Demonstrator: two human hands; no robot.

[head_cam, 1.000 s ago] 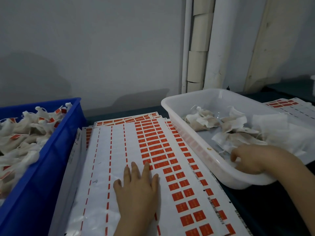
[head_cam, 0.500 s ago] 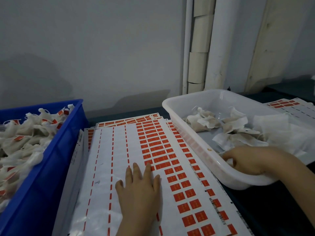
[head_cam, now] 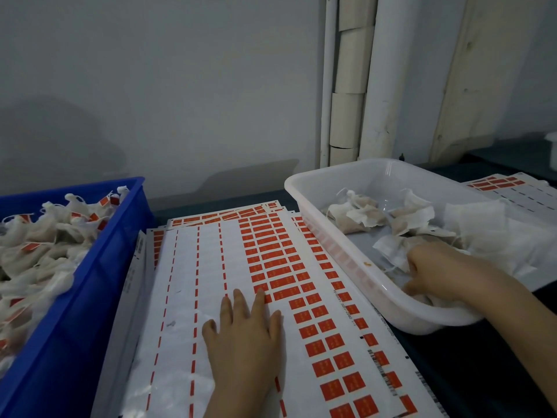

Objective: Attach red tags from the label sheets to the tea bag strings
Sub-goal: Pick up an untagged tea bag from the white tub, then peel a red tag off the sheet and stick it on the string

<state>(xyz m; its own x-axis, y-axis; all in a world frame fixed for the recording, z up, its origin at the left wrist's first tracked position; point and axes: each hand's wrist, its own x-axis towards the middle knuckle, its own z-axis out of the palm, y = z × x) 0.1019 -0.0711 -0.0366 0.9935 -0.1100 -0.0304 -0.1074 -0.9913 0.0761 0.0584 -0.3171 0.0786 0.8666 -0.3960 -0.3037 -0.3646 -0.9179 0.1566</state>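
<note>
Blue bin [head_cam: 90, 297]: left side of the surface [head_cam: 452, 372], just beside the label sheets.
Blue bin contents: heaped with tagged tea bags [head_cam: 39, 251]; small red tags show among the white pouches and strings.
White tray [head_cam: 340, 254]: right of centre, translucent, with its left wall lying over the right edge of the label sheets.
White tray contents: untagged tea bags [head_cam: 358, 212], loose, a few at the far left of the tray and more crumpled white pouches toward the right.
Label sheets [head_cam: 208, 267]: a stack lying flat between the two containers. The left columns are bare backing, and the right columns carry rows of red tags [head_cam: 278, 265].
Far sheet [head_cam: 494, 184]: another partly used sheet behind the tray, far right.
Left hand [head_cam: 245, 342]: palm down on the top sheet, grip wide, fingers straight, fingertips at the edge of the red columns.
Right hand [head_cam: 434, 273]: inside the tray at its near wall, on the tea bags. The fingers are curled down among the pouches; I cannot tell whether the grip holds one.
</note>
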